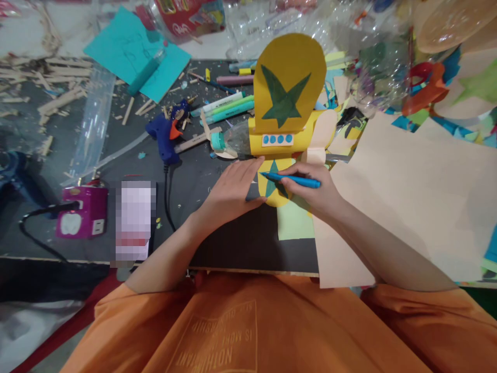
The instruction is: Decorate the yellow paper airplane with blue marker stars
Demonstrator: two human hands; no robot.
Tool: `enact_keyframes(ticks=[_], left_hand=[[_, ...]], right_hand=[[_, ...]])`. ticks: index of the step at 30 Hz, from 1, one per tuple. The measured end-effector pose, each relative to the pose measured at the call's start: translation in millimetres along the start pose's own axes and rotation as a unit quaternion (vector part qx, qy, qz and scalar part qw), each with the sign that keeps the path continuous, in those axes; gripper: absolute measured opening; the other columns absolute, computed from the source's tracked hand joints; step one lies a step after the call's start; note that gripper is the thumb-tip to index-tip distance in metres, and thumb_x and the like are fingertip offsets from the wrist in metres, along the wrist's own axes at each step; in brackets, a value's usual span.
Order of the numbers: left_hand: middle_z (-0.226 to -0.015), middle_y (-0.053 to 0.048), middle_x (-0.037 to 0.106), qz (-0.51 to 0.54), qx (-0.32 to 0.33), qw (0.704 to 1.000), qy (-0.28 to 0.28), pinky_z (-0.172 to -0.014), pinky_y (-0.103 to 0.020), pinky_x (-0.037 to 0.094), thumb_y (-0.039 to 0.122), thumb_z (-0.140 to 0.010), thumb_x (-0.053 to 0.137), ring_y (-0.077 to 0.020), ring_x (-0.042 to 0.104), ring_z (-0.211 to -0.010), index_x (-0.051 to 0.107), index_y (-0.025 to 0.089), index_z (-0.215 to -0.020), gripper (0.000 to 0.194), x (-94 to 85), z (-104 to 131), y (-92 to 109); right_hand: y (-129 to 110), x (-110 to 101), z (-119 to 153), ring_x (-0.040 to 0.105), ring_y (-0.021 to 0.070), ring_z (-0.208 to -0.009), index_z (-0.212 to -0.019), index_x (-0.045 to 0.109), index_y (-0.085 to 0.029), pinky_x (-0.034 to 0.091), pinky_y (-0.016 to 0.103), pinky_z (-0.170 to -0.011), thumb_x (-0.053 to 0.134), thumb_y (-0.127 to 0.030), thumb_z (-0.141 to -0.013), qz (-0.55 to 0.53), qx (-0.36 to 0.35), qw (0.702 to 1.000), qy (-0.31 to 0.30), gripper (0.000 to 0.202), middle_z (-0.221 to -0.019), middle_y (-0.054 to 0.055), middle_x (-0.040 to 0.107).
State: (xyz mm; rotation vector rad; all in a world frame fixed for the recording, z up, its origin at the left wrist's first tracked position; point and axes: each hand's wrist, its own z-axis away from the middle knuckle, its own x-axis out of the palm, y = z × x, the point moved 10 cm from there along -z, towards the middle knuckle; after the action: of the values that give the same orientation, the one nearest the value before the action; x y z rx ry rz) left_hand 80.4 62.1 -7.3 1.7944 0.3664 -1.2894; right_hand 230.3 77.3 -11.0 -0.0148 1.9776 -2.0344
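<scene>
A toy plane made from a plastic bottle and yellow paper point(256, 142) lies in front of me, its teal cap point(218, 141) and paper propeller pointing left. The far wing point(289, 54) bears a dark green star. On the near wing point(275, 201) is another green star, partly covered by my right hand point(306, 181). That hand grips a blue marker point(306, 181), its tip at the star's left side. My left hand point(236, 186) lies flat with fingers extended, its fingertips touching the near wing's left edge.
Left of the plane lie a blue glue gun point(165, 135), several markers point(229, 106) and a phone point(135, 220). A pink power adapter point(82, 211) stands farther left. Large cream paper point(411, 197) covers the right side. Wood sticks point(64, 98) and plastic bottles point(186, 18) lie farther back.
</scene>
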Motion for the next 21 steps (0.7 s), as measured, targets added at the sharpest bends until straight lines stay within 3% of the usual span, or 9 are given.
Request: enact_keyframes(ticks=[9, 14, 21], left_hand=[[-0.152, -0.024, 0.055, -0.005, 0.008, 1.0, -0.006, -0.121, -0.051, 0.038, 0.065, -0.1, 0.048, -0.0365, 0.052, -0.143, 0.038, 0.008, -0.156, 0.082, -1.8, 0, 2], [-0.153, -0.023, 0.055, -0.002, -0.002, 1.0, -0.014, -0.121, -0.053, 0.038, 0.061, -0.099, 0.054, -0.0359, 0.05, -0.144, 0.038, 0.01, -0.156, 0.078, -0.6, -1, 1], [-0.151, -0.024, 0.056, -0.005, 0.003, 1.0, 0.005, -0.121, -0.053, 0.039, 0.058, -0.099, 0.056, -0.0372, 0.052, -0.142, 0.041, 0.006, -0.154, 0.078, -2.8, 0, 3]], right_hand=[[0, -6, 2, 0.054, 0.0129, -0.056, -0.065, 0.066, -0.02, 0.043, 0.027, -0.053, 0.078, -0.038, -0.076, -0.02, 0.013, 0.999, 0.03, 0.024, -0.062, 0.0, 0.064], [5, -11, 4, 0.056, 0.0132, -0.06, -0.071, 0.067, -0.021, 0.046, 0.028, -0.056, 0.078, -0.043, -0.079, -0.038, 0.019, 0.998, 0.053, 0.026, -0.066, 0.0, 0.065], [3, -1, 3, 0.063, 0.0145, -0.062, -0.08, 0.073, -0.022, 0.052, 0.03, -0.058, 0.079, -0.056, -0.08, -0.036, 0.013, 0.999, 0.019, 0.035, -0.075, 0.002, 0.071]])
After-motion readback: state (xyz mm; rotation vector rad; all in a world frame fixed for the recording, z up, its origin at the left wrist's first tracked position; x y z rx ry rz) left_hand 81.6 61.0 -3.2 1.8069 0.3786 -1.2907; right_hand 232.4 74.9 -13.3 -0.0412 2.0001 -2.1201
